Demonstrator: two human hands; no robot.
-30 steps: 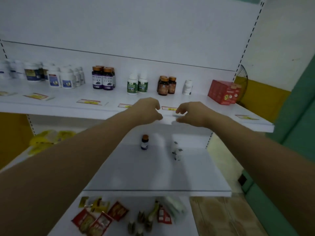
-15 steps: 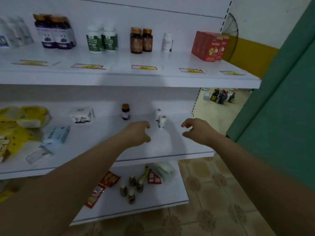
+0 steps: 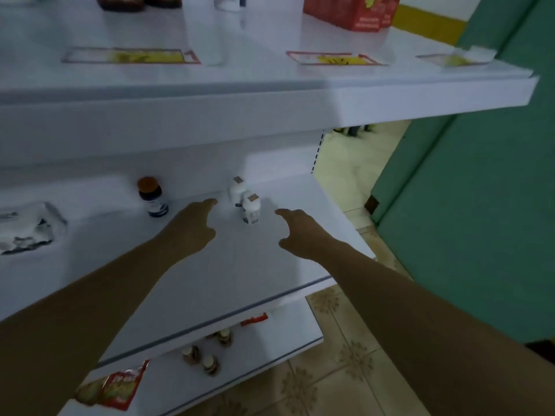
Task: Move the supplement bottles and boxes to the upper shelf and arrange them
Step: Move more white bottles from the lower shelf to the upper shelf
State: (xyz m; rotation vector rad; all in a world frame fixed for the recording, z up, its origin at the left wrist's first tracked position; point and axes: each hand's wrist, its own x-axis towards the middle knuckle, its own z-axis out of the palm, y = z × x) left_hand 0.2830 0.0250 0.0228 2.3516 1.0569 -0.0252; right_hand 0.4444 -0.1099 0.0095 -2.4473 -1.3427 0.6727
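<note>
Two small white bottles (image 3: 250, 208) stand close together at the back of the middle shelf (image 3: 240, 265). A dark bottle with an orange cap (image 3: 152, 196) stands to their left. My left hand (image 3: 192, 226) reaches in just left of the white bottles, fingers apart, holding nothing. My right hand (image 3: 300, 229) is just right of them, open and apart from them. On the upper shelf (image 3: 270, 94) sit a red box (image 3: 348, 10), a white bottle (image 3: 229, 1) and brown bottles (image 3: 138, 1), cut off by the frame's top.
Yellow price labels (image 3: 336, 58) lie along the upper shelf's front. A white crumpled packet (image 3: 30, 229) lies at the middle shelf's left. The bottom shelf (image 3: 255, 349) holds small jars (image 3: 207, 355) and red sachets (image 3: 117, 385). A green wall (image 3: 480, 205) stands right; tiled floor below.
The view has dropped and closed in on the middle shelf. Both hands moved forward from the shelf's front to either side of the two white bottles.
</note>
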